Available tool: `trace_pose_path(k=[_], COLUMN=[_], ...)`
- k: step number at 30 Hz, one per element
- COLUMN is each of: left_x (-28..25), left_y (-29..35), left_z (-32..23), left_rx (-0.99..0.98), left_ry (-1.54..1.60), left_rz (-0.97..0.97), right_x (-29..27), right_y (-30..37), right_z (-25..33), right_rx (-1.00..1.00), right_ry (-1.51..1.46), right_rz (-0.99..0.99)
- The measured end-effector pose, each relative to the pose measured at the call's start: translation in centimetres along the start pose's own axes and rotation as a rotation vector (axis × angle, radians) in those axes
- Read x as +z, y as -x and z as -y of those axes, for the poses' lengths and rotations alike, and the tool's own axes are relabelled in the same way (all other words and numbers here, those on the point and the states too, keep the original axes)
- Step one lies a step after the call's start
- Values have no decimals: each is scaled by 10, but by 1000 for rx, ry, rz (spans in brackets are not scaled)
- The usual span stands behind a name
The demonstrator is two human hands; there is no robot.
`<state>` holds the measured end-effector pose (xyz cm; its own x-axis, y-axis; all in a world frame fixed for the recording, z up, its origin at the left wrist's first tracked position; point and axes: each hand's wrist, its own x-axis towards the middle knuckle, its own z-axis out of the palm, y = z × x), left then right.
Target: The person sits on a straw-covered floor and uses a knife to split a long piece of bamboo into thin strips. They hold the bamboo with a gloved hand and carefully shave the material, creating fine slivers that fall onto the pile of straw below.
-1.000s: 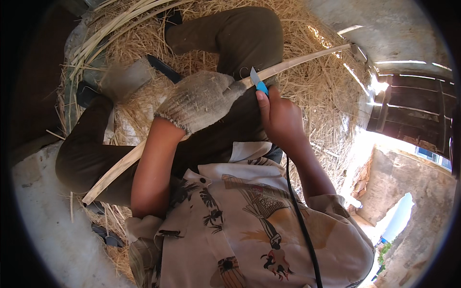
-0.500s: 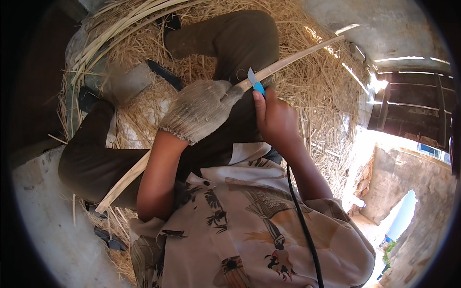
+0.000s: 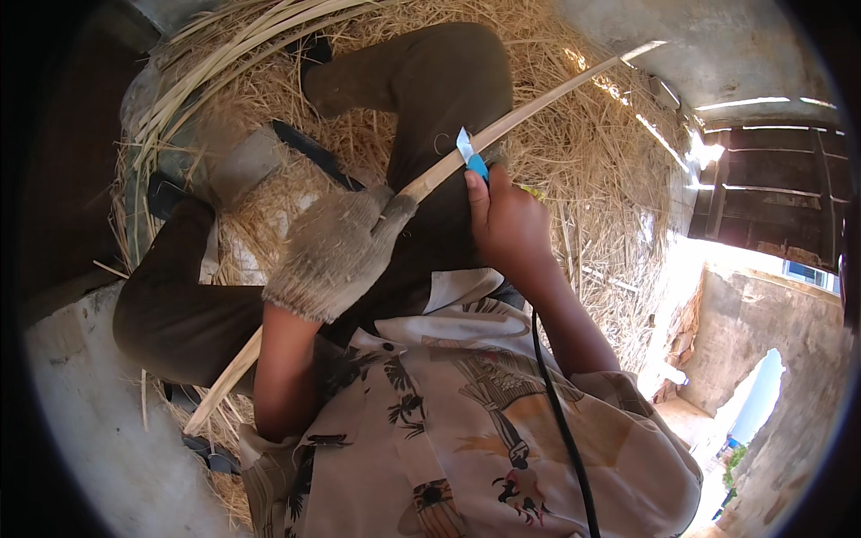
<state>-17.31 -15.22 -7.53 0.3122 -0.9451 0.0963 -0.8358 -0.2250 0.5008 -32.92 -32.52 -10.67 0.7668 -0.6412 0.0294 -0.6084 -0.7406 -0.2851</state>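
Observation:
A long pale strip of split wood, looking like bamboo [image 3: 538,106], slants from under my left forearm up to the far right, across my raised leg. My left hand [image 3: 336,247], in a worn grey knit glove, is closed around its middle. My bare right hand [image 3: 511,224] grips a small knife [image 3: 474,161] with a blue handle. The knife's short bright blade lies against the strip, a little beyond the gloved fingers. A thin curled shaving [image 3: 442,142] shows just left of the blade.
Loose shavings [image 3: 592,206] cover the floor around my legs. A long dark blade-like tool [image 3: 314,151] lies left of my knee. Long pale strips [image 3: 211,72] are bundled at the far left. A black cable [image 3: 565,412] runs down my shirt. Rough walls [image 3: 108,394] stand close by.
My left hand has drawn back toward my body and left, baring more strip between glove and knife. The strip has tilted more steeply. My right hand and knife have shifted only slightly.

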Motion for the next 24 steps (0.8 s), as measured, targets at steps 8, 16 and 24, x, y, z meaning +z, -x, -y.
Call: trace_pose_path(k=[8, 16, 24], left_x=[-36, -71, -110], left_y=[45, 100, 167], left_z=[-22, -35, -29], left_rx=[-454, -503, -641], left_ry=[80, 21, -14], left_rz=[159, 149, 260], right_x=[-8, -7, -8], right_y=[-5, -3, -1], right_z=[5, 5, -2], right_rx=[29, 56, 157], right_ry=[-18, -43, -120], right_rz=[24, 24, 7])
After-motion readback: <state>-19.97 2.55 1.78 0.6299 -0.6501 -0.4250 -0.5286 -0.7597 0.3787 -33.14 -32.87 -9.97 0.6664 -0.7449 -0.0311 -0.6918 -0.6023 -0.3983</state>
